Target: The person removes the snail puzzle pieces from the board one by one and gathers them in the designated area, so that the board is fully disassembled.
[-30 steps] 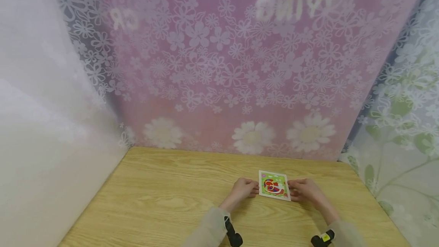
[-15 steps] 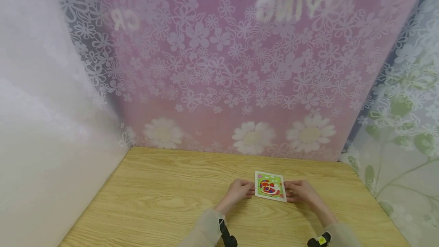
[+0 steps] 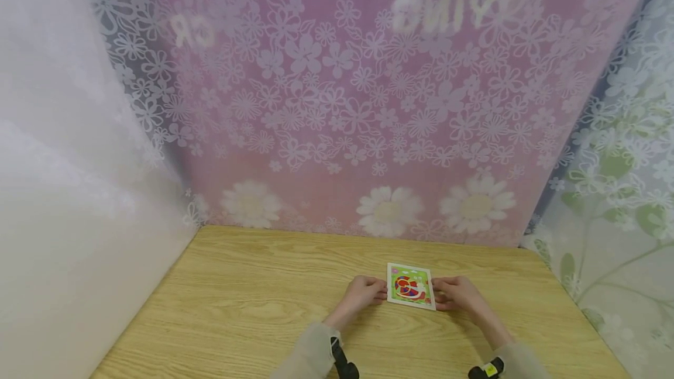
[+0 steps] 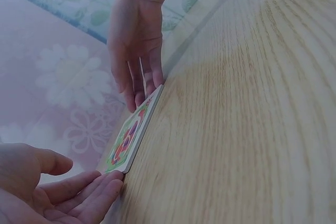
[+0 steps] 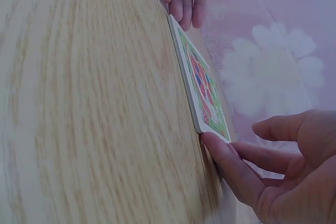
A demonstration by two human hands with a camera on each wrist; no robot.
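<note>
A thin square picture puzzle board (image 3: 411,286) lies flat on the wooden table, with a white border and a red and blue snail on green. At its left edge is my left hand (image 3: 362,292), whose fairly straight fingertips touch the board's side. My right hand (image 3: 459,294) touches the opposite edge in the same way. In the left wrist view the left thumb (image 4: 55,162) stands off the board (image 4: 128,139). The right wrist view shows the right thumb (image 5: 278,128) also raised away from it. Neither hand curls round the board.
Wood-grain table (image 3: 253,309) surface surrounds the board. A pink flowered curtain (image 3: 326,133) hangs along the table's far edge. White sheeting (image 3: 79,192) stands at the left, and a leaf-patterned curtain (image 3: 621,221) at the right. Both wrists wear black camera straps (image 3: 343,358).
The board has slid a little to the left across the table, and both hands have moved left along with it, staying at its two sides.
</note>
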